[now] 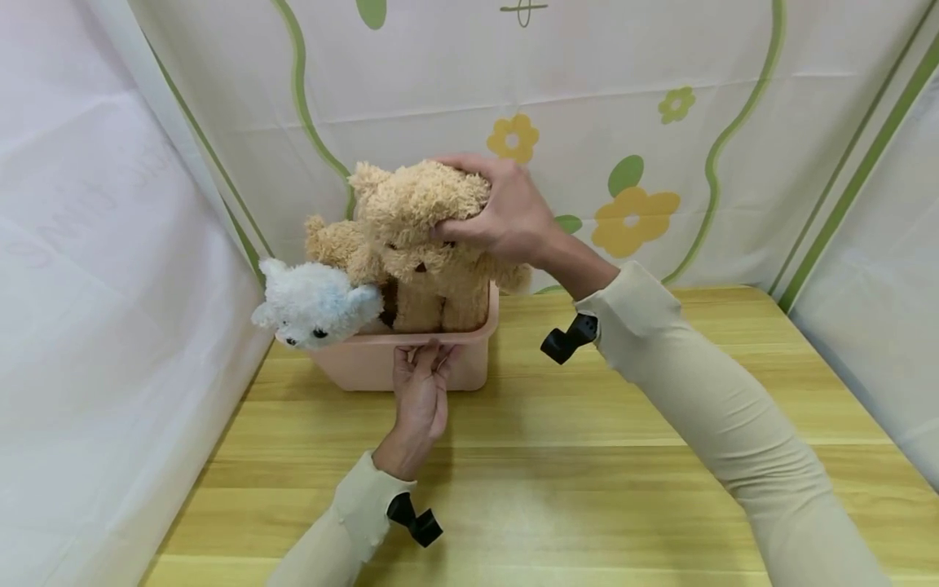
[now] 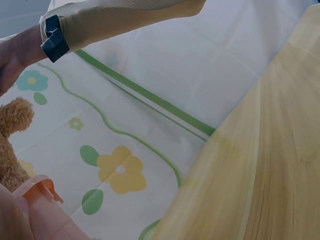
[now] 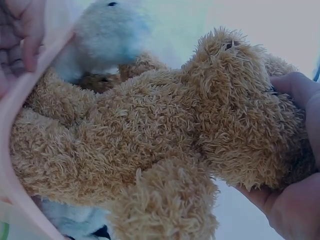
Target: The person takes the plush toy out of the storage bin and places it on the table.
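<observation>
A fluffy tan teddy bear (image 1: 418, 196) stands upright in a pink plastic bin (image 1: 352, 367), its head well above the rim. From the right, my right hand (image 1: 506, 208) grips the bear's head, thumb on the front and fingers over the top. My left hand (image 1: 421, 391) holds the bin's front rim, thumb at the edge and fingers curled. In the right wrist view, the bear's legs (image 3: 45, 150) go down inside the rim. Beside the bear, a pale blue-and-white plush toy (image 1: 315, 297) leans out over the bin's left front corner.
The bin stands on a wood-grain table (image 1: 587, 473) near the back wall cloth (image 1: 587, 49), printed with flowers. White cloth walls (image 1: 95, 285) rise at both sides. Low in the bin, the right wrist view shows another pale plush piece (image 3: 75, 217).
</observation>
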`<act>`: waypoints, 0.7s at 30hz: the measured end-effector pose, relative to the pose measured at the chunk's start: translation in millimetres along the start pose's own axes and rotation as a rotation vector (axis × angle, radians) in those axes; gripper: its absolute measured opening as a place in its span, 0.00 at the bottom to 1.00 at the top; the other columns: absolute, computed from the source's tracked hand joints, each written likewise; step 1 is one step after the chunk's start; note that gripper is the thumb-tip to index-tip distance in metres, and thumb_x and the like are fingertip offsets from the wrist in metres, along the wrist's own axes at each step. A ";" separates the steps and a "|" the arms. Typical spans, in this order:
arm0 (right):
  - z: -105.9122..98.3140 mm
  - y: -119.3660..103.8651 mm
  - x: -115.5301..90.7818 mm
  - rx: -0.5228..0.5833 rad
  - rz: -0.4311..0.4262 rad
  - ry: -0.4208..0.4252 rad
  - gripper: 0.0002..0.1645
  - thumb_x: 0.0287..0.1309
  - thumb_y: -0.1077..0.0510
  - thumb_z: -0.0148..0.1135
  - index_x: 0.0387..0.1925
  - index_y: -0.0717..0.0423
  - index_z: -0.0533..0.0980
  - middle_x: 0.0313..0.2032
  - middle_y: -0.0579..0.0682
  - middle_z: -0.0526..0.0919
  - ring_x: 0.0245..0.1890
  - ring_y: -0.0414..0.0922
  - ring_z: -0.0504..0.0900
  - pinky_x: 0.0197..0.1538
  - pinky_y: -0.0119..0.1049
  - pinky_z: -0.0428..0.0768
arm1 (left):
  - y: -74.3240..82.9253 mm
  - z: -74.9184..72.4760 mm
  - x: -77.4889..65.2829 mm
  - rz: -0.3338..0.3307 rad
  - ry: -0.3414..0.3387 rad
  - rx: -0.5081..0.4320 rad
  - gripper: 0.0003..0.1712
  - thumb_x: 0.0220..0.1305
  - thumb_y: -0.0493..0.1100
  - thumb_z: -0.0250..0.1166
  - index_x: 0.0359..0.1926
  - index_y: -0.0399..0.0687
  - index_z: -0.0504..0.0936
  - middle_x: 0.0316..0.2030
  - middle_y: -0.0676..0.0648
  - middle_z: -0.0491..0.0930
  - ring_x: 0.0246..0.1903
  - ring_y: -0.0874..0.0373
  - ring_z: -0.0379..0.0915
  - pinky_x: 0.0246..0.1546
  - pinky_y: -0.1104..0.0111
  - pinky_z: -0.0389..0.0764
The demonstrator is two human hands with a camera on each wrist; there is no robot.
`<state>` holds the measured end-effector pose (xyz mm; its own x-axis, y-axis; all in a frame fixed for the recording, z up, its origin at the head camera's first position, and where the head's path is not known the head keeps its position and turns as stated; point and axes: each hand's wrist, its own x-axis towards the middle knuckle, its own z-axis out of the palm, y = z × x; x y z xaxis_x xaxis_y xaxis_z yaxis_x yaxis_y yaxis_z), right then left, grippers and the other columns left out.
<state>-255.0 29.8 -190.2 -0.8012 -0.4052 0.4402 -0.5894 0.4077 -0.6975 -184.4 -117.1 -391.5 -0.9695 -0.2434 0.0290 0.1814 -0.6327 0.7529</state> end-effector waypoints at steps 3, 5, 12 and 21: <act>-9.0 -4.2 1.2 0.078 0.009 0.002 0.43 0.46 0.59 0.79 0.65 0.46 0.72 0.62 0.44 0.77 0.59 0.39 0.77 0.62 0.31 0.79 | -0.1 0.0 -0.1 0.007 -0.008 -0.005 0.11 0.73 0.32 0.53 0.51 0.47 0.66 0.45 0.47 0.74 0.41 0.58 0.79 0.58 0.59 0.83; -14.0 -7.0 1.8 0.133 0.013 0.005 0.43 0.45 0.61 0.79 0.65 0.48 0.72 0.61 0.46 0.78 0.56 0.40 0.78 0.59 0.31 0.81 | -0.2 -0.1 -0.4 0.013 -0.016 -0.010 0.10 0.73 0.32 0.53 0.50 0.48 0.66 0.46 0.47 0.73 0.41 0.57 0.79 0.58 0.59 0.83; -29.8 -18.5 5.2 0.200 -0.001 0.043 0.45 0.43 0.64 0.79 0.65 0.52 0.71 0.62 0.47 0.76 0.59 0.40 0.76 0.61 0.30 0.80 | 0.5 -1.0 -1.0 0.015 -0.028 -0.016 0.11 0.73 0.31 0.52 0.51 0.49 0.67 0.47 0.46 0.74 0.41 0.58 0.80 0.58 0.59 0.83; -51.7 -35.9 12.0 0.405 -0.011 0.075 0.41 0.45 0.71 0.75 0.63 0.54 0.72 0.58 0.54 0.76 0.55 0.49 0.79 0.57 0.38 0.85 | 0.8 0.2 -1.2 0.010 -0.027 -0.035 0.12 0.73 0.31 0.51 0.53 0.45 0.65 0.45 0.46 0.77 0.42 0.58 0.81 0.55 0.63 0.85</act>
<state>-248.8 52.5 -130.6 -0.8094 -0.3411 0.4781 -0.5215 0.0429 -0.8522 -183.2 -117.2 -390.8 -0.9715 -0.2305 0.0546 0.1966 -0.6559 0.7288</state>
